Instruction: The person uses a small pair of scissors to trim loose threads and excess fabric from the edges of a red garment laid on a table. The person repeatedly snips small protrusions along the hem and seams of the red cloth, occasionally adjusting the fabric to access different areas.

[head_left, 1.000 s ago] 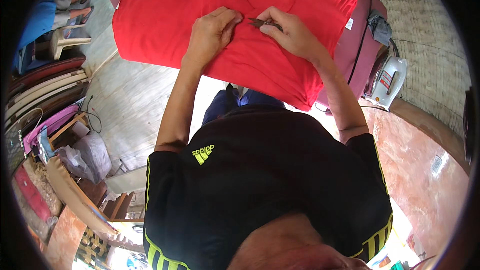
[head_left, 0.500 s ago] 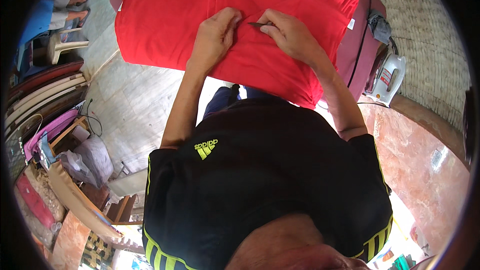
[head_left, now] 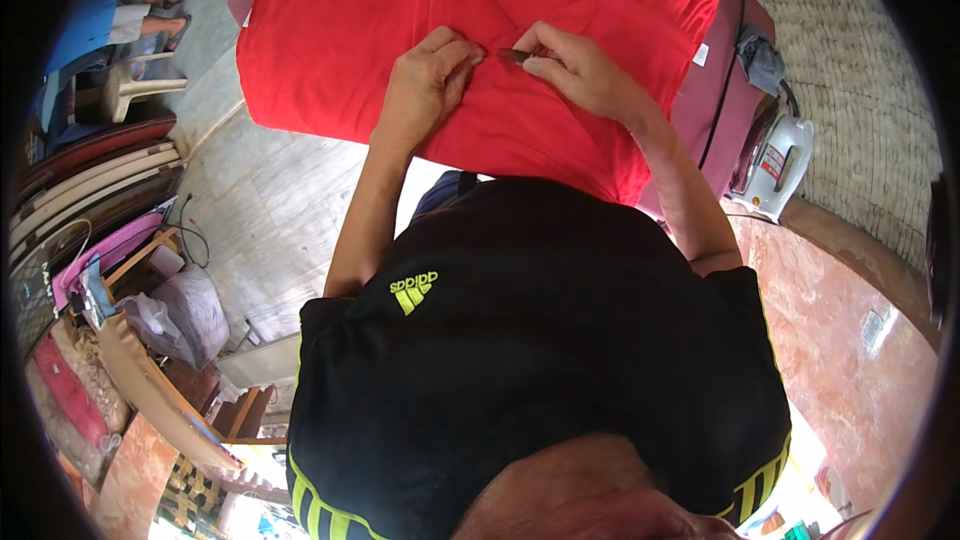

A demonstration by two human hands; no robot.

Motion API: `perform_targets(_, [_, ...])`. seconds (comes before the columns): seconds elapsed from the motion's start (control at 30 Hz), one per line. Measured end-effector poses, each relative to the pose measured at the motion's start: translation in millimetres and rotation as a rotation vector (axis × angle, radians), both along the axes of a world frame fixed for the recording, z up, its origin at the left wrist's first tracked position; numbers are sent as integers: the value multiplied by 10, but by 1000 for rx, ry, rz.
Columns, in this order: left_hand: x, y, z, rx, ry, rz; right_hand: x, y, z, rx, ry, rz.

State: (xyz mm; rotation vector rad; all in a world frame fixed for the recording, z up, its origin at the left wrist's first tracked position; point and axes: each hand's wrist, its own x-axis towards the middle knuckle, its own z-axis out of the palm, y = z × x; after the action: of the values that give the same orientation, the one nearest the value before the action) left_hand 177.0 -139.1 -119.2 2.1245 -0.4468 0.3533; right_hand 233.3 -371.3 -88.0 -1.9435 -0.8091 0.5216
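A large red cloth (head_left: pixel 330 50) is spread in soft folds over a maroon padded table (head_left: pixel 705 110). My left hand (head_left: pixel 432 80) rests at the middle of the cloth, fingers curled and pinched together; whatever lies between the fingertips is too small to make out. Just to its right, my right hand (head_left: pixel 575 62) holds a small dark, narrow, pointed tool (head_left: pixel 515 55) between thumb and fingers. The tool's tip points left toward my left hand, close above the cloth. Its exact kind cannot be told.
A grey-white iron (head_left: pixel 779 168) stands off the table's right side, with a grey rag (head_left: pixel 760 62) and a black cord nearby. At left are a cream plastic chair (head_left: pixel 130 90), stacked boards (head_left: pixel 95 175), a plastic bag (head_left: pixel 190 315) and another person's legs (head_left: pixel 150 22).
The dark tool has turned slightly in my right hand and shows broader. Both hands have shifted a little, staying close together over the red cloth.
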Motion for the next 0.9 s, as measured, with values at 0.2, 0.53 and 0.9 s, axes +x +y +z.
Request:
perform_targets(0.2, [-16,-24,66,21,49,68,-58,127,164,-225,-170,-13])
perform_targets(0.53, [-10,-15,54,18,8,-14,44,-1,29,-3,112,-9])
perform_targets(0.9, [-35,-81,87,32,24,44,45,201,272,-303,-221,76])
